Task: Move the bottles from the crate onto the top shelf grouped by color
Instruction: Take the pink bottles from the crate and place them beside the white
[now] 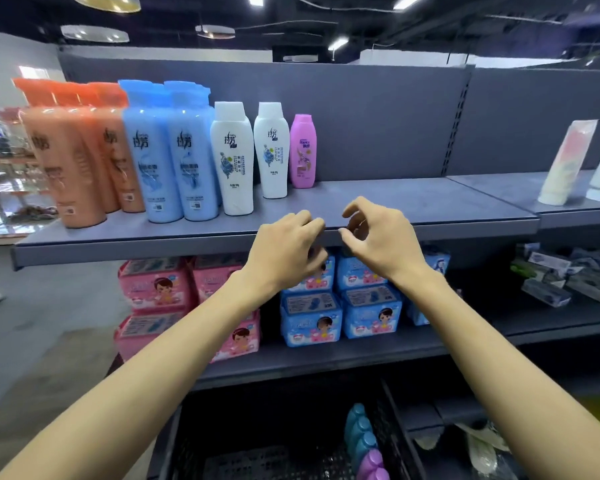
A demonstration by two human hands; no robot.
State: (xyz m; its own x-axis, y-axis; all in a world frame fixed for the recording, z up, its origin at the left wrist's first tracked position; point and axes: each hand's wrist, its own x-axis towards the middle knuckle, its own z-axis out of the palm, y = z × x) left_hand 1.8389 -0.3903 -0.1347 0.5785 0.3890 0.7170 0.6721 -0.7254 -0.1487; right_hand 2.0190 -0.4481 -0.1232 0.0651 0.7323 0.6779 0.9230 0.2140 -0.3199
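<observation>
Head view: the long grey metal top shelf [430,202] is the biggest thing in front of me. Far below it, at the bottom, sits the black plastic crate with holes [257,459]. On the shelf, from left to right, stand the tall orange bottles [66,161], the light blue bottles [174,157], the white bottles [234,161] and one small pink bottle [302,150].

A few bottles are left in the crate, all along its right side: the round blue-green bottles [361,433] and, closer to me, the purple bottles [373,462]. I see them from above with their tops up, so I think they stand upright.

My left hand [284,247] and my right hand [381,237] are up at the shelf's front edge. Both hold nothing, and their fingers are loosely curled. The crate bottles are straight down from my right hand, so I think that hand should go for them.
</observation>
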